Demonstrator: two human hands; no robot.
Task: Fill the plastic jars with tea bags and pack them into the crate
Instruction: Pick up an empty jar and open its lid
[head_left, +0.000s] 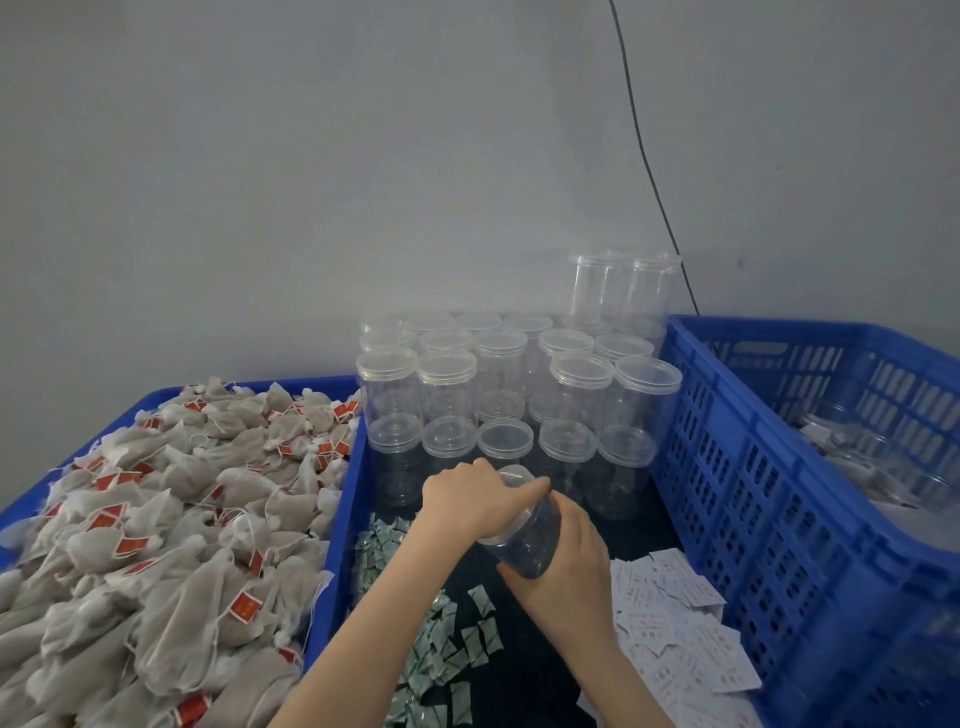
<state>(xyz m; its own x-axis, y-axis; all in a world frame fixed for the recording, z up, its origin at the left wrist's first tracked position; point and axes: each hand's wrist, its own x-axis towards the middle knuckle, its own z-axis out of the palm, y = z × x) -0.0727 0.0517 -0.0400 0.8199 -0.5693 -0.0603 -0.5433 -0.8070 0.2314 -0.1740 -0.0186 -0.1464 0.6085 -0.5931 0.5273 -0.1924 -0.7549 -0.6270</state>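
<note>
I hold one clear plastic jar (527, 540) tilted over the dark table, its lid end pointing up and away. My left hand (470, 501) grips the lid end from above. My right hand (563, 564) wraps round the jar's body from below. A heap of beige tea bags (171, 525) with red tags fills the blue tray (340, 525) at left. Behind my hands stand several empty lidded jars (509, 395), stacked in layers. The blue slatted crate (769, 467) stands at right with a few jars (883, 467) lying inside.
Small green-and-white sachets (441, 639) lie scattered on the dark surface under my left forearm. White paper labels (680, 623) are piled beside the crate's near wall. A black cable (649, 156) runs down the grey wall behind the jars.
</note>
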